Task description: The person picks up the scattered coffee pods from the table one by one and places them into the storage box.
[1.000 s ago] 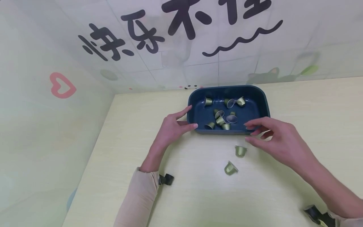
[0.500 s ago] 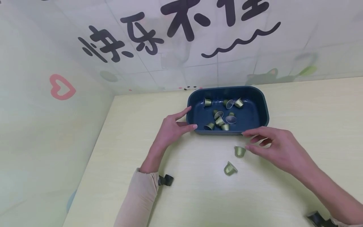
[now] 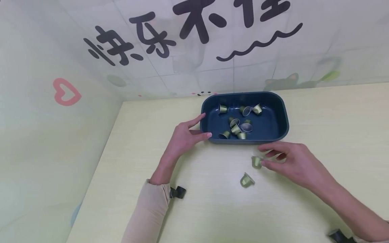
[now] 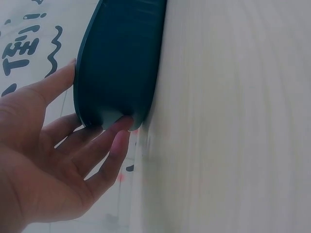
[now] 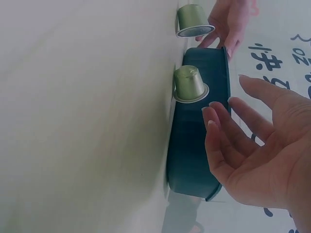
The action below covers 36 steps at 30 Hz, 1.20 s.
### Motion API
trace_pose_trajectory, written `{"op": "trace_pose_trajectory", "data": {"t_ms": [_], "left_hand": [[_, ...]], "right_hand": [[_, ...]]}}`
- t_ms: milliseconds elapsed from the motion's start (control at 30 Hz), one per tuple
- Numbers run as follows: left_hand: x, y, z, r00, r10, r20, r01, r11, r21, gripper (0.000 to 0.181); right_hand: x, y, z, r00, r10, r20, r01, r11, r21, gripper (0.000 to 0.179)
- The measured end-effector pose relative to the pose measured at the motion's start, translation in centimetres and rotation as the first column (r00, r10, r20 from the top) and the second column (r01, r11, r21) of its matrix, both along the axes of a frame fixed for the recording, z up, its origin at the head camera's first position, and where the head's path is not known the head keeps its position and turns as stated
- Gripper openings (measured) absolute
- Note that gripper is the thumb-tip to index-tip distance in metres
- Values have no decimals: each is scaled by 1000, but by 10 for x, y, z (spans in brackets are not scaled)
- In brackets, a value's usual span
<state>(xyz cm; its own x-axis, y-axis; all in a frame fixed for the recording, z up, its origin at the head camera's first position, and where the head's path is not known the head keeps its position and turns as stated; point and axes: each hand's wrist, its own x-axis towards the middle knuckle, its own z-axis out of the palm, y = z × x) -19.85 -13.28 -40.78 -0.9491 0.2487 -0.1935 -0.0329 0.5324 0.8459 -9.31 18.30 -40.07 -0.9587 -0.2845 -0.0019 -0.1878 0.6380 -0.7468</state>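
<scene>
A dark blue tray point(image 3: 273, 118) stands near the wall with several green coffee capsules point(image 3: 223, 109) inside. My left hand point(image 3: 185, 135) holds its left end, thumb at the front corner and forefinger on the side rim. The left wrist view shows the fingers about the tray's end point(image 4: 121, 63). Before the tray, my right hand point(image 3: 294, 162) has its thumb and fingers apart beside a loose coffee capsule point(image 3: 256, 162); the thumb tip overlaps its edge in the head view. In the right wrist view this capsule point(image 5: 188, 83) is outside the fingers. Another capsule point(image 3: 247, 180) lies closer to me.
The pale wooden table point(image 3: 206, 209) meets a white wall point(image 3: 182, 77) with dark lettering just behind the tray. Another wall point(image 3: 45, 141) runs along the left. Black wrist straps point(image 3: 179, 192) sit at both sleeves.
My right hand has come back from over the tray's front right rim toward me, down to the nearer side and beside the loose capsule. The left hand and the tray stay put.
</scene>
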Motion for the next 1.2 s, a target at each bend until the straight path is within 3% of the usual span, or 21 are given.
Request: {"op": "trace_pose_trajectory", "data": {"t_ms": [600,1200], "left_hand": [[-1,1,2,1000,-6,1,6,1000,9,72],[0,0,0,1000,4,7,-4,1000,7,71]], "right_hand": [[-4,-5,-11,999,34,3,-34,999,-4,35],[-6,-13,-18,999,51,-6,-50,992,112,35]]}}
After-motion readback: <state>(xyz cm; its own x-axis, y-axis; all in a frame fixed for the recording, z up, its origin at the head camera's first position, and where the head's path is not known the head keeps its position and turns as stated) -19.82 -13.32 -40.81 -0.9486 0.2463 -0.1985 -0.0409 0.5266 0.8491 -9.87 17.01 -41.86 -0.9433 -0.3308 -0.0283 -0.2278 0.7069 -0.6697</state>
